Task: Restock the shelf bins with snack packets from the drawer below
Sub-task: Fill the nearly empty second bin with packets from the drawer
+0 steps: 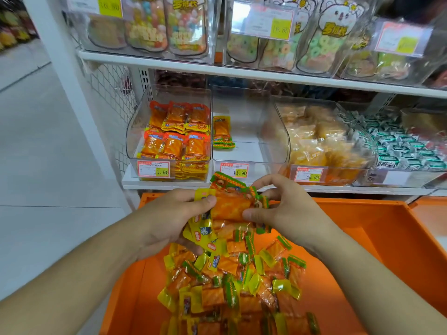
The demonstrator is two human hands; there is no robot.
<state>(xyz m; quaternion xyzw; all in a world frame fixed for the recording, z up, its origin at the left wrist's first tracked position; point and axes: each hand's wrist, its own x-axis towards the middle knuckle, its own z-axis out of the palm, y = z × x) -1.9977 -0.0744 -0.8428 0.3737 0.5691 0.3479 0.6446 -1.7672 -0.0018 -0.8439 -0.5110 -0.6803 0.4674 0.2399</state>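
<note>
Orange drawer (362,238), near, holds a heap of snack packets (232,286). Above it, the left hand (169,221) and right hand (287,209) together grip a bunch of packets (229,209), fingers curled round both ends. Beyond, the middle clear bin (249,151) holds one green-edged packet (222,134); the left bin (135,131) is stocked with orange packets.

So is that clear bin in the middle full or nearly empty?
Nearly empty: the middle bin holds just one green-edged packet against its left wall.
</note>
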